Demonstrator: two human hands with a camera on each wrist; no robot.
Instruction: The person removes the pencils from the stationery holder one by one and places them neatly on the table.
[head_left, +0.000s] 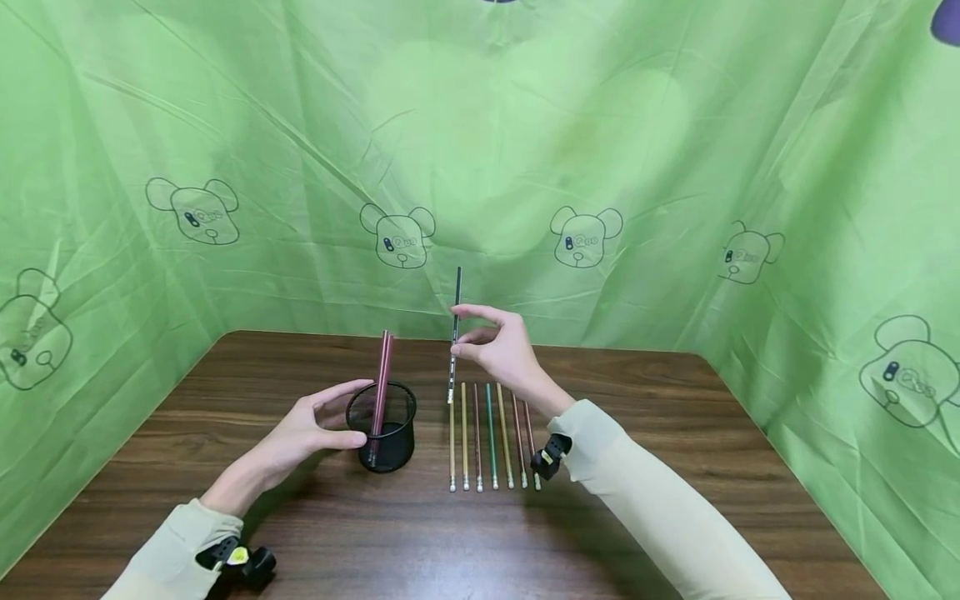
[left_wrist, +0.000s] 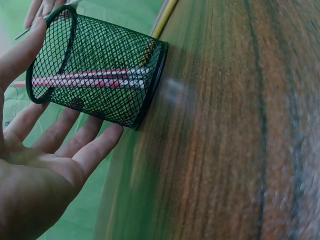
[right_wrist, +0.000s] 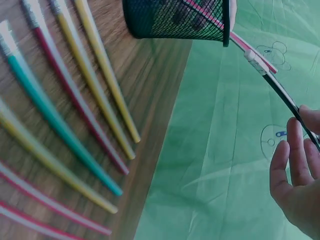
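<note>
A black wire-mesh pencil cup [head_left: 395, 452] stands upright on the table, with my left hand [head_left: 300, 429] holding its side between thumb and fingers. Two dark red pencils [head_left: 383, 367] lean inside it; the left wrist view shows their eraser ends [left_wrist: 135, 79] at the bottom. To the cup's right, my right hand [head_left: 506, 350] pinches a black pencil [head_left: 458, 287] between thumb and fingers. That pencil is raised and nearly upright, its white eraser end [right_wrist: 252, 57] pointing down. Below it lies a row of several pencils, among them a green pencil [head_left: 492, 442] and a yellow pencil [head_left: 505, 437].
The brown wooden table [head_left: 420, 533] ends at a green cloth backdrop [head_left: 487, 150] that rises behind it and along both sides. The row of pencils lies right of the cup, eraser ends toward me. My right forearm crosses over the table's right side.
</note>
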